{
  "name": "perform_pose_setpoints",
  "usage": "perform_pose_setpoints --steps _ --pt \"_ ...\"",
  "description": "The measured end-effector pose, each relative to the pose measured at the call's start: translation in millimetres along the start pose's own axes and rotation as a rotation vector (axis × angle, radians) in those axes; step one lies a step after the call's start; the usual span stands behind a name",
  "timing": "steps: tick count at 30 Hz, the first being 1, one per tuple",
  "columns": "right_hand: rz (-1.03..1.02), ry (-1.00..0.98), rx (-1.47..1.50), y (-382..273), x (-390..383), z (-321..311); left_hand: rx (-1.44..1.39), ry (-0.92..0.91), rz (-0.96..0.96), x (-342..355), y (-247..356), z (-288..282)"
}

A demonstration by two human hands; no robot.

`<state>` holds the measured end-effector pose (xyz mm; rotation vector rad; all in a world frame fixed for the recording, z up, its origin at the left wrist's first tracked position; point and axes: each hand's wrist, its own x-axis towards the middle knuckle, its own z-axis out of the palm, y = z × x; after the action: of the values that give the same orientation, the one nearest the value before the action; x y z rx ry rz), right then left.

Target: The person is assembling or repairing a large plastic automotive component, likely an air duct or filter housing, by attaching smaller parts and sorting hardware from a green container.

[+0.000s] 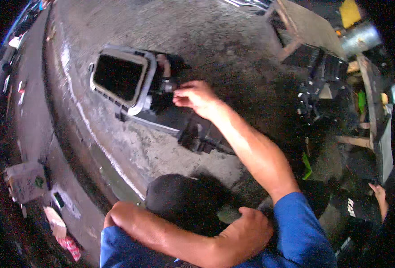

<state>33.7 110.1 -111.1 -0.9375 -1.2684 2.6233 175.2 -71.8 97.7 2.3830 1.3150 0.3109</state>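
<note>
A dark plastic housing (161, 121) with a grey-rimmed rectangular opening (149, 67) lies on the ground ahead of me; inside the opening it is black. Stretched out over its right side, my right hand (198, 99) has its fingers drawn together beside a small greyish fitting (167, 85). Anything between the fingertips is too blurred to name. My left forearm crosses in front of my body. At its end, my left hand (247, 230) is bent downward near my right upper arm, with its fingers mostly hidden. My dark-clad knee (175, 196) shows above the left forearm.
A wooden stool-like frame (311, 27), a metal can (360, 38) and dark parts (316, 100) stand at the right. A person's hand (379, 198) shows at lower right. On the left lie a grey container (26, 182) and a red-and-white wrapper (70, 247), beyond a kerb-like ridge.
</note>
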Motion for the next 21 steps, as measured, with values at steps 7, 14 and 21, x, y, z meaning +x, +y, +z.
perform_pose_setpoints --steps 7,14,21 --pt "-0.073 0.074 0.03 9.3 5.6 -6.7 -0.129 -0.271 -0.055 10.9 2.3 -5.1" --pt "-0.148 0.181 0.025 24.3 14.1 1.8 -0.122 -0.258 0.043 1.5 -3.4 15.1" --pt "-0.145 0.169 0.062 18.2 9.5 22.4 -0.069 -0.409 0.082 -0.2 -7.8 5.2"
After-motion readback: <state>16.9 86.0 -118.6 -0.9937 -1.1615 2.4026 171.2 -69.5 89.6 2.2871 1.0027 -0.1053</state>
